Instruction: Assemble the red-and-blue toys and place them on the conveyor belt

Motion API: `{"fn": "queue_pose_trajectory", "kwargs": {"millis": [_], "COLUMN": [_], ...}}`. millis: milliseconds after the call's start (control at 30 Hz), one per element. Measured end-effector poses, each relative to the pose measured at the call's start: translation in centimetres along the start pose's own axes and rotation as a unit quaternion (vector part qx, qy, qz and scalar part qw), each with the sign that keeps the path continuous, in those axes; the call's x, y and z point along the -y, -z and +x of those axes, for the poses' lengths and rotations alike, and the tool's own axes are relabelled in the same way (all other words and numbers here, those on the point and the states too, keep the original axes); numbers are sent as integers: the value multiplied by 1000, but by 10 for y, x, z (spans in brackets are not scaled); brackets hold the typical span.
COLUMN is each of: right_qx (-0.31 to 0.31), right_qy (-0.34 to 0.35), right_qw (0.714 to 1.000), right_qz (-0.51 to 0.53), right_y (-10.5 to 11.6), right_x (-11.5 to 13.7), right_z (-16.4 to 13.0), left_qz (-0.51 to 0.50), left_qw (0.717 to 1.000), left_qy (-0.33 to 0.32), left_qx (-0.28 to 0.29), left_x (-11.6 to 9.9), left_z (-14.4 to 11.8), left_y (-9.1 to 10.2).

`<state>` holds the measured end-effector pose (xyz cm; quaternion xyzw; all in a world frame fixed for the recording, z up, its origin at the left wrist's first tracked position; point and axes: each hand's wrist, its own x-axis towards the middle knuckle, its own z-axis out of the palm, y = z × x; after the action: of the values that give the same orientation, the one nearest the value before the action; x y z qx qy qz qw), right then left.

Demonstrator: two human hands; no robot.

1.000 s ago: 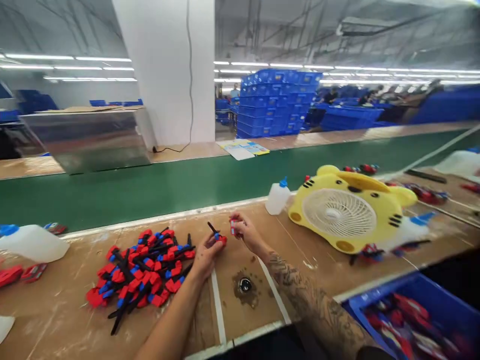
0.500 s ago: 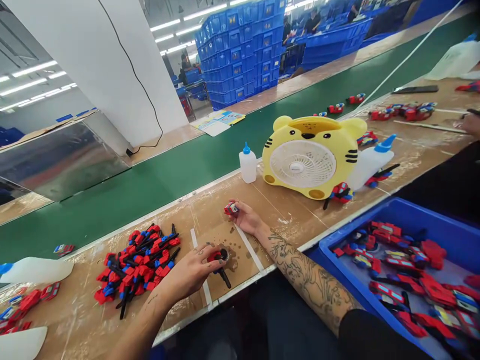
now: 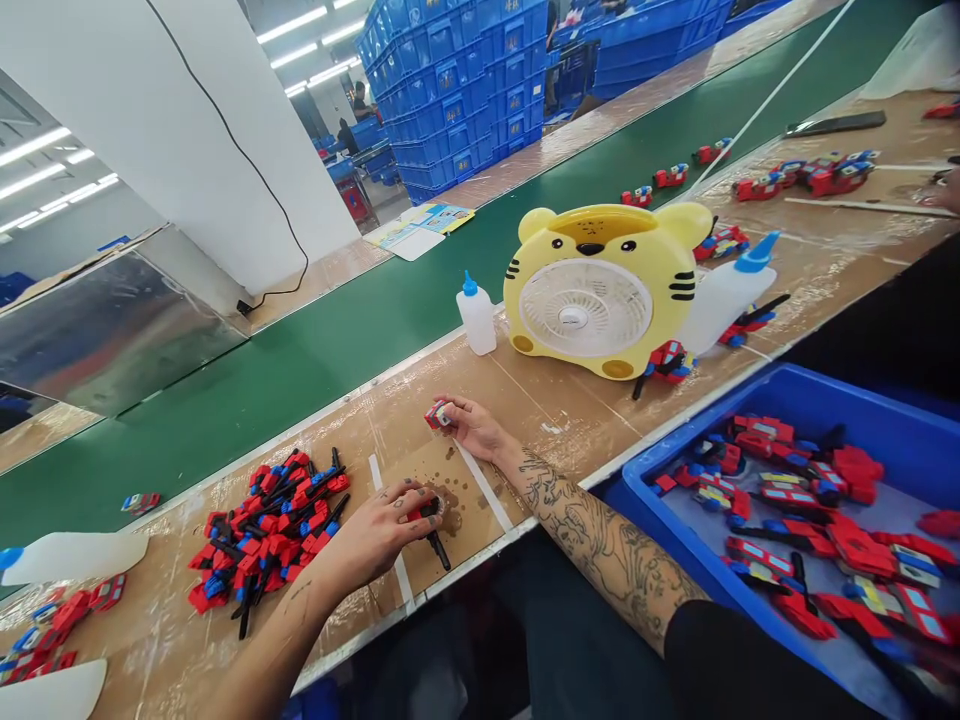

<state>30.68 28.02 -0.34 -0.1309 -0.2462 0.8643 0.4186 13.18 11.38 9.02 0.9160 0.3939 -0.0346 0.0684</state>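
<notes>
My left hand (image 3: 390,520) is closed around a red and black toy part (image 3: 436,548) resting on the bench, its black rod pointing toward the front edge. A little farther back, my right hand (image 3: 477,430) pinches a small red, white and blue toy piece (image 3: 437,414) just above the bench. Dark wet spots mark the brown card (image 3: 454,482) between the hands. To the left lies a heap of red, blue and black toy parts (image 3: 270,525) with black rods.
A blue bin (image 3: 645,485) of toy pieces stands at the right. Behind my hands are a small white squeeze bottle (image 3: 478,322) and a yellow tiger-faced fan (image 3: 517,300). A green conveyor belt (image 3: 322,335) runs along the back. A co-worker's hand (image 3: 949,190) shows at the far right.
The whole view has shifted slightly, so things sit a little left and higher. Both hands keep their holds with hardly any movement on the bench.
</notes>
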Motion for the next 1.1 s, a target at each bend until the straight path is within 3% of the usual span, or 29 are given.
{"fn": "queue_pose_trajectory", "kwargs": {"millis": [133, 233, 300, 433, 500, 600, 700, 800, 967, 1100], "right_qx": [17, 20, 21, 57, 78, 99, 116, 126, 84, 89], "right_qy": [2, 36, 57, 43, 42, 60, 86, 111, 159, 309], "right_qw": [1000, 999, 997, 991, 989, 984, 976, 949, 850, 730], "right_qz": [-11, -30, -55, -109, -121, -133, -165, -266, -495, -603], "right_y": [-6, -11, -14, -18, -21, -28, -36, -42, -54, -77], "right_x": [0, -4, -8, -20, -24, -27, -26, -22, -11, -17], "right_z": [-6, -14, -22, -38, -44, -50, -53, -55, -58, -53], "left_qz": [-122, -246, -348, -503, -532, -555, -554, -537, -527, -553], "left_qw": [988, 939, 871, 698, 653, 638, 656, 667, 647, 578], "left_qy": [41, 126, 194, 275, 288, 281, 261, 263, 312, 286], "left_qx": [-89, -202, -287, -429, -456, -454, -442, -445, -455, -527], "left_x": [4, 6, 5, 1, -2, -6, -6, -5, -9, -16], "left_z": [-8, -15, -18, -14, -9, -2, 2, 5, 11, 33], "left_y": [-4, -9, -14, -20, -20, -19, -19, -19, -20, -17]}}
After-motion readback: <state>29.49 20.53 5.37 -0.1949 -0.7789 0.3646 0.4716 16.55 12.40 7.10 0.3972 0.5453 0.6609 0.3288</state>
